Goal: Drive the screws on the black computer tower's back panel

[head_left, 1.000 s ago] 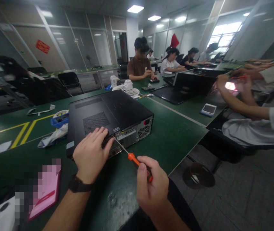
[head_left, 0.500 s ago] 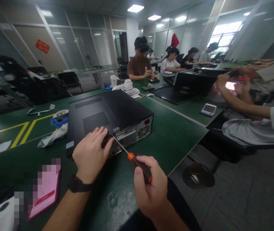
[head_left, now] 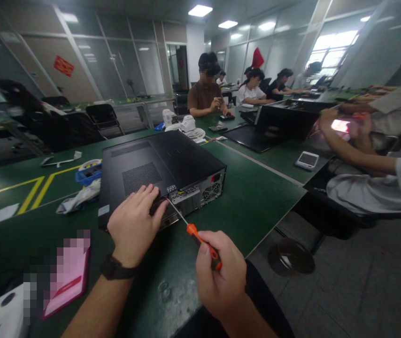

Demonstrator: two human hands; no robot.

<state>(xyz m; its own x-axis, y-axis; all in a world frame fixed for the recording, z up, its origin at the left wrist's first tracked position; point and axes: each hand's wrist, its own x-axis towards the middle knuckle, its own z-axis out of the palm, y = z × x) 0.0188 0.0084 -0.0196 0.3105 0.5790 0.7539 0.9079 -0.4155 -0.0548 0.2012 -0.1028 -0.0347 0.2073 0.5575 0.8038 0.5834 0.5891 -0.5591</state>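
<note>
A black desktop computer case [head_left: 182,157] lies flat on the green table, its silver rear panel with a fan grille and a red switch turned toward me and to the right. My left hand [head_left: 133,218] rests on the case's near corner, fingers stretched over the top and thumb at the rear edge. My right hand [head_left: 221,277] is closed around the orange and dark handle of a screwdriver [head_left: 192,230]. The thin shaft reaches up-left to the rear edge beside my left thumb. Exactly what the tip touches is too small to make out.
Left of the case are a blue tray [head_left: 88,173] and a crumpled cloth [head_left: 79,197]. A pink flat object [head_left: 68,277] lies near my left forearm. White fans [head_left: 188,124] stand behind. A phone [head_left: 307,160] lies at right, near a seated person [head_left: 369,183]. Co-workers sit beyond.
The screwdriver's handle has turned in my right hand, showing more orange, while its tip stays at the rear edge. My left hand holds its place on the case.
</note>
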